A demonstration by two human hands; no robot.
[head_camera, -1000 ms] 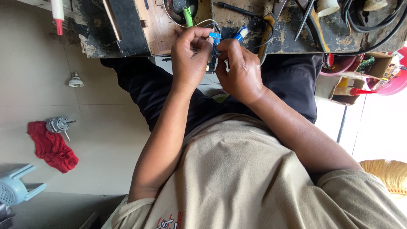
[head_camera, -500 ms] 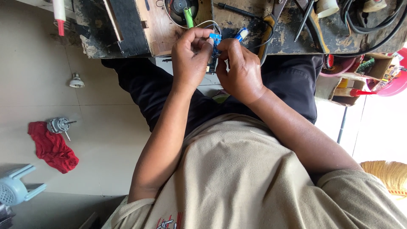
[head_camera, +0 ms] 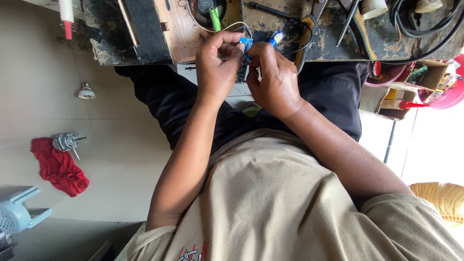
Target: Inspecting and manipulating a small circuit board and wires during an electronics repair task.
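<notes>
Your left hand [head_camera: 217, 72] and right hand [head_camera: 273, 79] meet at the near edge of the cluttered surface [head_camera: 338, 41], fingers pinched narrow on a small blue part [head_camera: 245, 44] with thin white wires [head_camera: 232, 26] leading up toward a round black piece beside a green tube [head_camera: 214, 18]. You look mid-way through the fiddly work: the part is in hand and wired, not set down, with the black-handled tool [head_camera: 270, 9] untouched. What the fingertips do is hidden behind your knuckles, and the part's shape is hard to make out.
</notes>
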